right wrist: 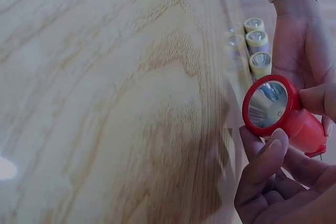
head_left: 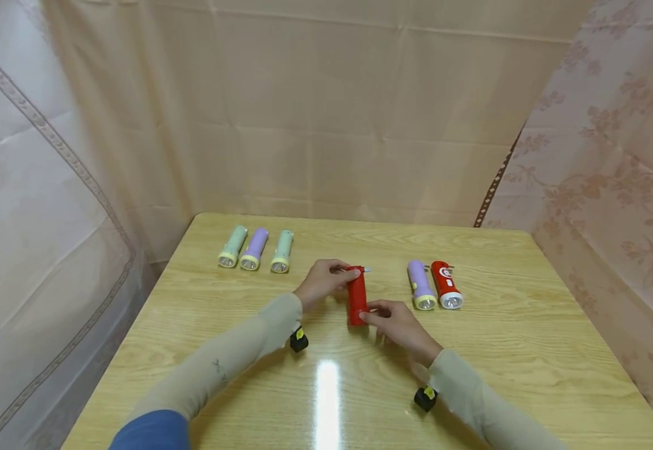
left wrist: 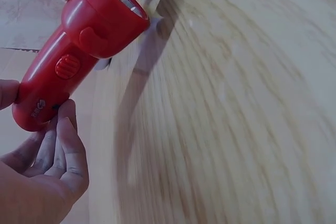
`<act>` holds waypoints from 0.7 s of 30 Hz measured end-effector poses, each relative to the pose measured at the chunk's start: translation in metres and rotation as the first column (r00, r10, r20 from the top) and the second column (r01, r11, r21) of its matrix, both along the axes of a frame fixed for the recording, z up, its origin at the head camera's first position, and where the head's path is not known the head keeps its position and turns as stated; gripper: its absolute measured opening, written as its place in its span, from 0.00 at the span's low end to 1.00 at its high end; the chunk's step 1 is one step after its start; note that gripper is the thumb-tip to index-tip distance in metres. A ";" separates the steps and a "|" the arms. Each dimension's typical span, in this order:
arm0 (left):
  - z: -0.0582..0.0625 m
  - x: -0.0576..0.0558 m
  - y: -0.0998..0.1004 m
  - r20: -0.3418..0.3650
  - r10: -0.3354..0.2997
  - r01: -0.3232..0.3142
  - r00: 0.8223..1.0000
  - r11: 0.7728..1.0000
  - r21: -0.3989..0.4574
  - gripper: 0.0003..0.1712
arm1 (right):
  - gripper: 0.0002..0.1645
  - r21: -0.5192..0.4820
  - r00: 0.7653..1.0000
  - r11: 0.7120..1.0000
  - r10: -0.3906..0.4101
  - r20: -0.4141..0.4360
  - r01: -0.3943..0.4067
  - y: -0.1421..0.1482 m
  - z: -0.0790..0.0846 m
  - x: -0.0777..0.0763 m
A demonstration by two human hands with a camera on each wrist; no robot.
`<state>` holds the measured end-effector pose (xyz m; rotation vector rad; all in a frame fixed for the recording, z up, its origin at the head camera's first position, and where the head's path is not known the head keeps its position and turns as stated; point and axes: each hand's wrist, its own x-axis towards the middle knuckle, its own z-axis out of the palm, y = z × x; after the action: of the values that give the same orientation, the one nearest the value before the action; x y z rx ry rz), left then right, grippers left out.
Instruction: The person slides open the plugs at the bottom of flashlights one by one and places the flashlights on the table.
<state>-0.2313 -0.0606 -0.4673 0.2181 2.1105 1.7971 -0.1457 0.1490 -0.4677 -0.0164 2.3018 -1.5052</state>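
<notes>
A red flashlight point(head_left: 357, 296) is held between both hands above the middle of the table. My left hand point(head_left: 324, 281) pinches its tail end, where a small metal prong sticks out to the right. At the lens end, my right hand point(head_left: 398, 325) grips the rim between thumb and fingers. The left wrist view shows a ribbed switch point(left wrist: 68, 66) and a small printed mark on the flashlight's body point(left wrist: 44, 85). In the right wrist view its round reflector point(right wrist: 268, 105) faces the camera, and the lamp looks unlit.
At the back left lie a green flashlight point(head_left: 234, 245), a purple one point(head_left: 255, 247) and another green one point(head_left: 282, 250). To the right, a purple flashlight point(head_left: 420, 282) lies beside a red-and-white one point(head_left: 445, 281), both with prongs out. Curtains point(head_left: 315, 125) surround the wooden table point(head_left: 528, 362).
</notes>
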 end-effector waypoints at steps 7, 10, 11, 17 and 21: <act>0.003 -0.004 0.012 -0.009 0.037 -0.037 0.999 0.999 -0.011 0.22 | 0.29 0.016 0.998 0.998 -0.054 -0.038 0.055 0.004 -0.003 0.000; 0.002 -0.006 0.018 -0.004 0.051 -0.051 0.999 0.999 -0.003 0.22 | 0.29 0.023 0.995 0.996 -0.082 -0.061 0.084 0.007 -0.006 -0.001; 0.001 -0.007 0.019 -0.001 0.053 -0.053 0.999 0.999 0.001 0.21 | 0.29 0.027 0.994 0.995 -0.090 -0.069 0.092 0.008 -0.006 -0.002; -0.002 -0.011 0.030 0.022 0.064 -0.064 0.998 0.998 0.004 0.22 | 0.29 0.053 0.987 0.988 -0.140 -0.085 0.144 0.013 -0.008 -0.003; -0.006 -0.017 0.036 0.010 0.071 -0.070 0.997 0.997 -0.018 0.22 | 0.29 0.067 0.982 0.982 -0.169 -0.079 0.175 0.016 -0.009 -0.005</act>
<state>-0.2478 -0.0246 -0.4736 0.1311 2.1512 1.8142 -0.1502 0.1646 -0.4763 0.1544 2.4707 -1.5232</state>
